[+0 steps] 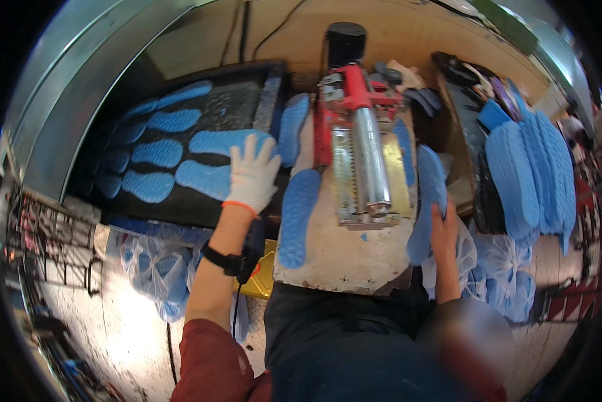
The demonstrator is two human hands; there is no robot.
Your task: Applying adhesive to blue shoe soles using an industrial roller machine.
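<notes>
My left hand (255,175), in a white knit glove with an orange cuff, lies with fingers spread across the near ends of two blue insoles (204,179) on a black belt. Whether it presses on them I cannot tell. My bare right hand (444,231) grips the edge of a blue insole (427,201), held upright at the bench's right side; some of its fingers are hidden behind it. Between my hands stands a red hand-stamping machine (358,90) with a silver cylinder (370,157) on a worn pale board (334,258). Another blue insole (298,218) rests on the board's left edge.
More insoles (157,153) lie in rows on the belt (237,110). Thick stacks of blue insoles (525,177) stand on a dark shelf at right. Clear bags (159,268) of blue pieces hang below on both sides. A yellow box (261,271) sits beneath the bench.
</notes>
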